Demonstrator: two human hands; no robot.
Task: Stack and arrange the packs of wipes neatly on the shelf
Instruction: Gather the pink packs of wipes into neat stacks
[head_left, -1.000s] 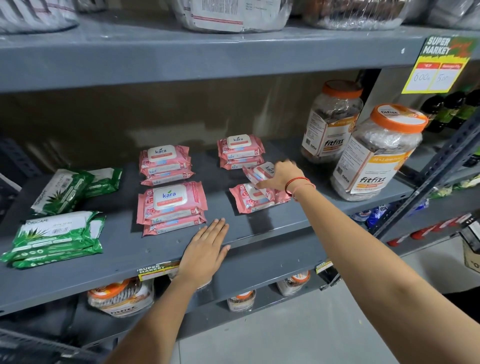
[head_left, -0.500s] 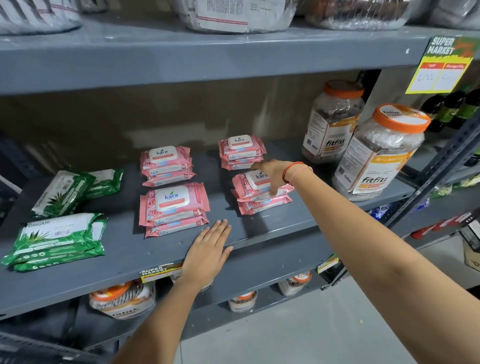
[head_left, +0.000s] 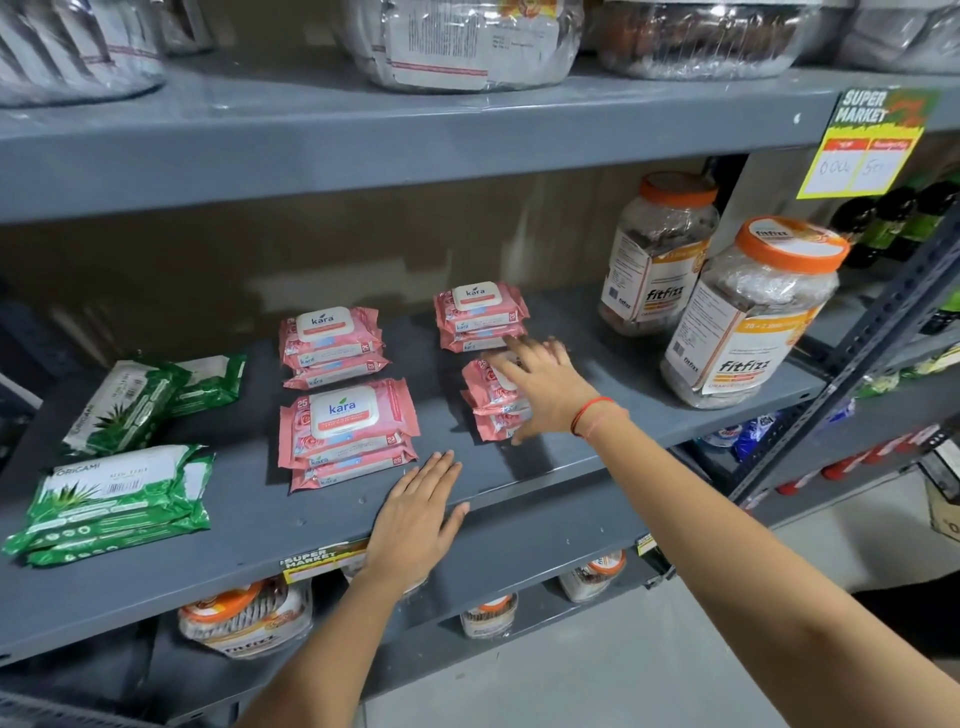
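Pink packs of wipes lie in stacks on the grey shelf (head_left: 597, 447): a back-left stack (head_left: 332, 345), a front-left stack (head_left: 348, 431), a back-right stack (head_left: 480, 317) and a front-right stack (head_left: 491, 400). My right hand (head_left: 540, 387), with a red thread at the wrist, hovers with spread fingers over the front-right stack, partly hiding it and holding nothing. My left hand (head_left: 415, 519) rests flat, fingers apart, on the shelf's front edge, just in front of the front-left stack. Green packs of wipes (head_left: 119, 499) and a second green pile (head_left: 135, 402) lie at the left.
Two large orange-lidded jars, one in front (head_left: 748, 317) and one behind (head_left: 657, 254), stand at the right of the shelf. A yellow price tag (head_left: 867, 145) hangs from the shelf above. More jars (head_left: 244, 618) sit on the shelf below. A slanted metal upright (head_left: 883, 332) stands at the right.
My right hand laid the pink pack it held on the front-right stack, then let go and opened above it. My left hand has stayed in place.
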